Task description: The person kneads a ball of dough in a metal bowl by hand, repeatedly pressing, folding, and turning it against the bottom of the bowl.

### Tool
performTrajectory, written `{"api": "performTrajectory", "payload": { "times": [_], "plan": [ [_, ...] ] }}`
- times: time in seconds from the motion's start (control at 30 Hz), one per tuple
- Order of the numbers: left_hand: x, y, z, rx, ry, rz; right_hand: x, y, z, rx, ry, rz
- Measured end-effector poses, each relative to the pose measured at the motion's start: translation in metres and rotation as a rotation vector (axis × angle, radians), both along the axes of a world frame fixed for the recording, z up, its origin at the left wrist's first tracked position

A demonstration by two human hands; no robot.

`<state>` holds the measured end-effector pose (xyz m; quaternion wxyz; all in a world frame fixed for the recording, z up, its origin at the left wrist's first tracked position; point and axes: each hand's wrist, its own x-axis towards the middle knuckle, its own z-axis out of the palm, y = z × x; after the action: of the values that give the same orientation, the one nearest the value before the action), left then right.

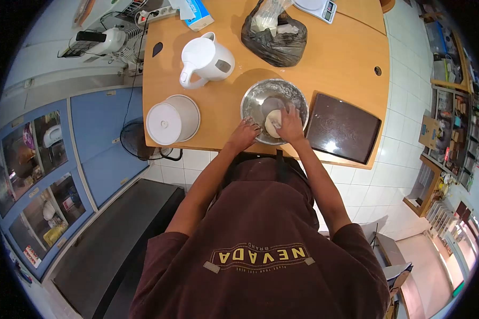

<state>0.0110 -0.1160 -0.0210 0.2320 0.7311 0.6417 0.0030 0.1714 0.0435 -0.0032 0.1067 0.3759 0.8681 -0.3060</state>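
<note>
A steel mixing bowl stands near the front edge of the table, its inner wall streaked with flour. Inside it lies a pale, rounded lump of dough. My right hand reaches into the bowl from the right, fingers curled over the right side of the dough and pressing on it. At the bowl's front left, my left hand grips the rim with bent fingers; white dough or flour clings to its fingertips.
Right of the bowl lies a dark baking tray. A white lidded container and a white kettle stand to the left. Farther back are a black plastic bag, a kitchen scale and a tissue box.
</note>
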Motion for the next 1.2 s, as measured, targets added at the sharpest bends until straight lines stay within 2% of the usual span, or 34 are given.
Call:
{"api": "performTrajectory", "payload": {
  "times": [0.03,0.13,0.23,0.33,0.43,0.53,0.63,0.77,0.87,1.0,1.1,1.2],
  "plan": [
    [0.0,0.0,-0.003,0.007,0.005,-0.004,-0.004,-0.002,0.007,0.084,-0.018,0.082],
    [-0.001,-0.003,-0.007,-0.009,-0.038,0.016,-0.009,-0.015,-0.011,0.283,0.209,0.131],
    [-0.002,0.0,0.0,-0.043,-0.018,0.027,-0.008,-0.025,-0.002,0.33,0.202,0.205],
    [-0.001,-0.001,-0.001,-0.015,-0.009,0.026,-0.015,-0.023,-0.001,0.137,0.005,0.128],
    [-0.002,-0.003,-0.004,-0.002,-0.02,0.015,-0.025,-0.012,-0.011,0.154,-0.052,0.165],
    [-0.003,-0.003,-0.006,0.024,-0.037,0.013,-0.033,0.002,-0.047,0.217,0.096,0.151],
    [-0.003,-0.004,-0.008,0.013,-0.063,0.039,-0.043,0.018,-0.055,0.155,0.169,0.112],
    [-0.003,-0.003,-0.003,0.024,-0.101,0.074,-0.059,0.035,-0.049,0.123,0.174,0.096],
    [-0.003,-0.003,-0.006,0.026,-0.06,0.044,-0.07,0.043,-0.054,0.059,0.039,0.07],
    [-0.003,-0.001,-0.004,0.008,-0.055,0.036,-0.076,0.035,-0.052,0.07,-0.027,-0.16],
    [-0.008,0.0,-0.006,-0.02,-0.065,0.019,-0.077,0.035,-0.052,0.007,-0.128,-0.167],
    [-0.01,-0.002,-0.005,-0.022,-0.051,0.019,-0.052,0.036,-0.049,-0.059,0.015,-0.084]
  ]
}}
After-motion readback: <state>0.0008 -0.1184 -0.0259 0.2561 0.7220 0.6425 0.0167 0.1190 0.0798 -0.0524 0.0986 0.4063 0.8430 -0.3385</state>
